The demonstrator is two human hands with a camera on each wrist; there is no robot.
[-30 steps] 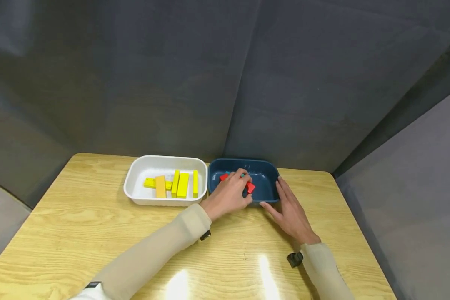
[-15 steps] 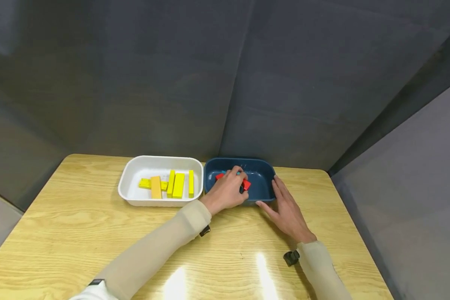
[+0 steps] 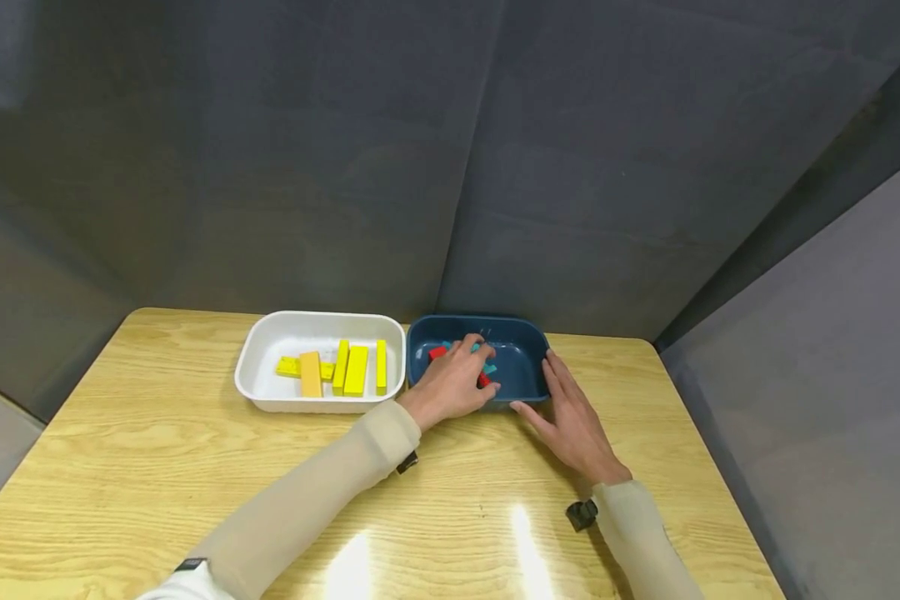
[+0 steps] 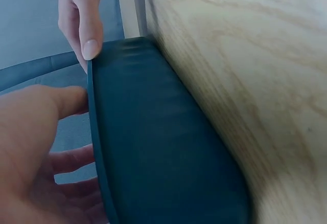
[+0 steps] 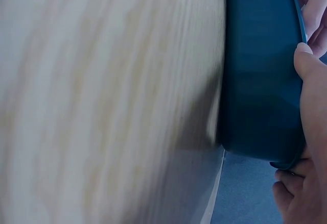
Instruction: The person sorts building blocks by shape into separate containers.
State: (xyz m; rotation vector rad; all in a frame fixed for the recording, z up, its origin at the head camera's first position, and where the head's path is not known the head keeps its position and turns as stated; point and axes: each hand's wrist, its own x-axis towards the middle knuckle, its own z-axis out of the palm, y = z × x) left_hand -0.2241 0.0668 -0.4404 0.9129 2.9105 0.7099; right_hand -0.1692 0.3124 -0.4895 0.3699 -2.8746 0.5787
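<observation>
A dark blue tray (image 3: 528, 333) sits at the back of the table and holds red blocks (image 3: 437, 352) and teal blocks (image 3: 489, 367). My left hand (image 3: 453, 383) reaches into it from the near side, fingers loosely bent over the blocks. In the left wrist view the left hand (image 4: 30, 147) has its thumb by the tray wall (image 4: 163, 147), and nothing shows between thumb and fingers. My right hand (image 3: 570, 417) lies flat on the table, fingers straight along the tray's right side. Its thumb (image 5: 306, 60) touches the tray rim (image 5: 260, 81).
A white tray (image 3: 270, 342) touches the blue tray's left side. It holds several yellow blocks (image 3: 356, 371) and a tan one (image 3: 311, 373). The wooden table (image 3: 157, 433) is ringed by grey fabric walls at the back and right.
My left hand has shifted slightly inside the blue tray. The red block by its fingertips is now mostly covered, and a teal block shows there. The right hand has stayed put.
</observation>
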